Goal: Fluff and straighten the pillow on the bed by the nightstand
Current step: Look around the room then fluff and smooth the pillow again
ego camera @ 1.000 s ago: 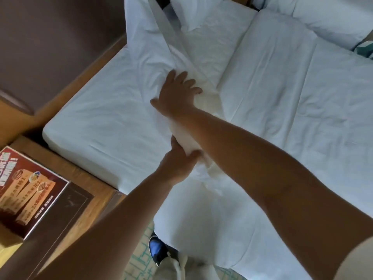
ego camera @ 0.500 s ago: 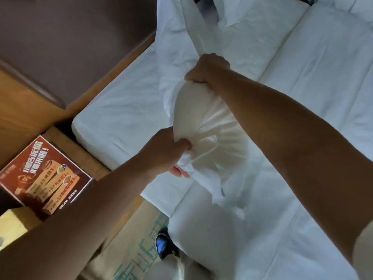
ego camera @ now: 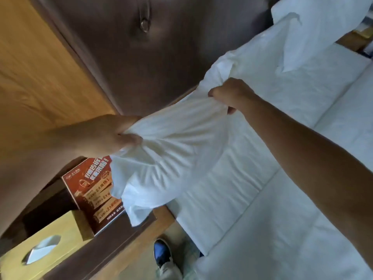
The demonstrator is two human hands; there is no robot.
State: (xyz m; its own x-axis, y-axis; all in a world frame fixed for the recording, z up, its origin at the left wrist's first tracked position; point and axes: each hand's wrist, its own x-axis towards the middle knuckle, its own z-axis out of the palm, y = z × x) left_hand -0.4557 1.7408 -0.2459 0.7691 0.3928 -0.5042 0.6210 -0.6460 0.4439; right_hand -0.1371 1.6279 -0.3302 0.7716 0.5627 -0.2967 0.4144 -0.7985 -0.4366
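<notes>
Both hands clench bunched white pillow [ego camera: 177,150] fabric: left hand [ego camera: 113,136] fisted on the near end, right hand [ego camera: 232,93] fisted on the far end. Pillow held up off the bed [ego camera: 282,199], lower corner dangling over the nightstand [ego camera: 125,229] and its red leaflet [ego camera: 90,190], tissue box [ego camera: 46,247] beside.

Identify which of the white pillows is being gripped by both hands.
The near pillow, bunched between the left hand and right hand and hanging over the nightstand; the far pillow lies untouched.
</notes>
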